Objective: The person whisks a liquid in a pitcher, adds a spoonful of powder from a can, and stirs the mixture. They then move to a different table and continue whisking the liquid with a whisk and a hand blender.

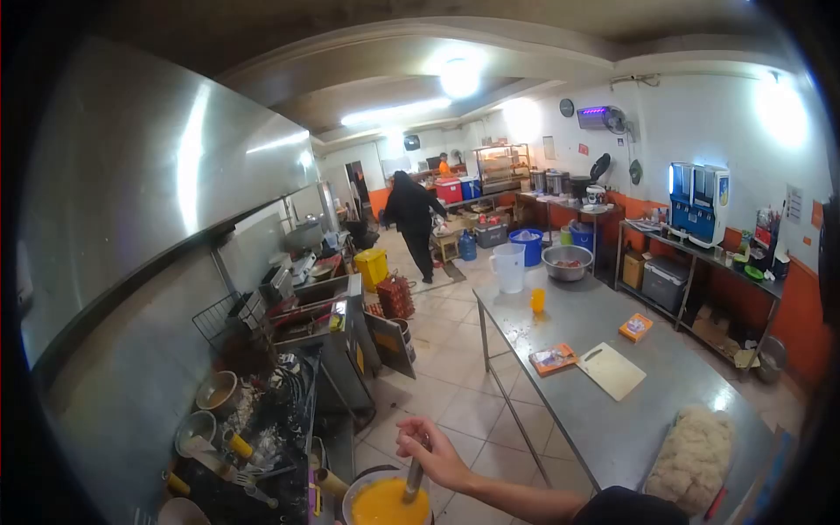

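My right hand (pixel 436 457) reaches in from the lower right, its fingers closed round the handle of a metal stirring utensil (pixel 414 479). The utensil's lower end is sunk in a thick orange-yellow liquid (pixel 376 501), so its shape is hidden. That liquid fills a round container (pixel 349 505) at the bottom edge of the view, partly cut off by the frame. My left hand is out of sight.
A steel table (pixel 516 315) on the right bears a cutting board (pixel 612 370), a jug (pixel 508 268), a metal bowl (pixel 567 262) and pale dough (pixel 693 459). Cluttered cooking counters (pixel 289 420) line the left. A person in black (pixel 411 214) stands in the aisle.
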Tool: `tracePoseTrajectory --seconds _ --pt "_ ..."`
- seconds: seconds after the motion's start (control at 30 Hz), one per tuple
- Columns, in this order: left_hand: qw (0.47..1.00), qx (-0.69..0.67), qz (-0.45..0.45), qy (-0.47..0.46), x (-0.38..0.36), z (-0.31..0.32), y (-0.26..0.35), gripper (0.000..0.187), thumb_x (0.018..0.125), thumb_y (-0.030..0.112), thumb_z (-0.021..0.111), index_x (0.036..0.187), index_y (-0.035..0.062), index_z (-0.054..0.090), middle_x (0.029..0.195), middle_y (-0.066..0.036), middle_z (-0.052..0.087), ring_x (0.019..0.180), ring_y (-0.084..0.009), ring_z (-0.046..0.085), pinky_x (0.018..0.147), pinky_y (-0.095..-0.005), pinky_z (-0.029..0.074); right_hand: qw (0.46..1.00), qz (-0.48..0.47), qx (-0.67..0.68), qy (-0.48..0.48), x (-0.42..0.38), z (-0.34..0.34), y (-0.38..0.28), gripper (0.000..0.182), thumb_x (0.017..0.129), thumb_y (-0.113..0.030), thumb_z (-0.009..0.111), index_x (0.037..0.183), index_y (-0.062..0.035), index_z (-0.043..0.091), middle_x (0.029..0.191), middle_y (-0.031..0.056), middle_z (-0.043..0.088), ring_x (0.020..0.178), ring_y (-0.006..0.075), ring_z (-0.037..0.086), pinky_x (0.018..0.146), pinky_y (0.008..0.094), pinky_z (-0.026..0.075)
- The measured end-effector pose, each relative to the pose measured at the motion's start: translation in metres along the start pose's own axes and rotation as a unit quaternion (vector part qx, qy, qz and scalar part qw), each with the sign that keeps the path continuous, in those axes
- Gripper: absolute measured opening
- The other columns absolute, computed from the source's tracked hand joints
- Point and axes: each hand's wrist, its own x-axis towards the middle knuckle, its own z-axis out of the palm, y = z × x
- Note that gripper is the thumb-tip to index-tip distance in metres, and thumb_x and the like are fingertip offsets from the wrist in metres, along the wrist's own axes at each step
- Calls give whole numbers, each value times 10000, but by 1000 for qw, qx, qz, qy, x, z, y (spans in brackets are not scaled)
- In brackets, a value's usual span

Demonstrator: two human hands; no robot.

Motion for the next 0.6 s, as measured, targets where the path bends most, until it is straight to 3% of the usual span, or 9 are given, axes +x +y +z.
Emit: tracePoseTrajectory --seconds 0.1,0.17,0.23,0.3,0.37,0.53,0.6 --pt "997 -61 -16 -53 48 -56 -27 302 930 215 500 1189 73 564 1035 -21 606 901 -145 584 685 -283 462 998 27 -44 -33 13 4 -1 337 988 -247 484 1236 -22 456 1058 66 529 937 144 567 829 286 471" --pt "995 38 85 -43 73 -81 -37 278 925 211 519 1145 51 573 1065 -44 578 969 -153 536 784 -312 434 993 10 -49 -102 28 -1 7 369 988 -258 483 1287 -44 439 1061 63 531 975 153 568 857 293 460" --pt "995 67 67 -4 57 -50 -9 236 914 256 527 1058 71 553 985 -28 552 895 -148 518 733 -309 420 989 20 -82 -122 45 -3 -10 382 986 -262 487 1311 -66 449 1078 70 547 1001 152 567 879 294 453" --pt "995 90 44 28 41 -16 21 220 903 300 536 970 90 533 904 -13 527 820 -142 499 681 -306 405 954 -64 -233 -180 66 -10 -31 370 984 -258 487 1300 -65 480 1087 79 566 1012 148 570 876 297 460" --pt "992 113 38 47 36 1 38 237 892 344 545 883 110 513 824 2 501 745 -136 480 629 -303 391 952 -118 -249 -135 79 -15 -57 362 981 -272 482 1258 -43 528 1116 64 604 894 145 590 830 301 472" --pt "979 178 58 77 32 23 66 372 864 455 567 664 159 464 623 41 437 558 -121 433 500 -295 355 985 -110 -78 -111 102 -22 -105 327 996 -209 448 1276 -64 537 923 37 620 792 82 591 693 224 495" --pt "973 204 73 77 38 29 69 407 859 477 571 620 169 454 583 48 424 521 -118 423 474 -294 348 979 -104 -104 -142 110 -21 -102 322 996 -203 451 1272 -64 543 866 24 612 755 72 588 664 211 493"
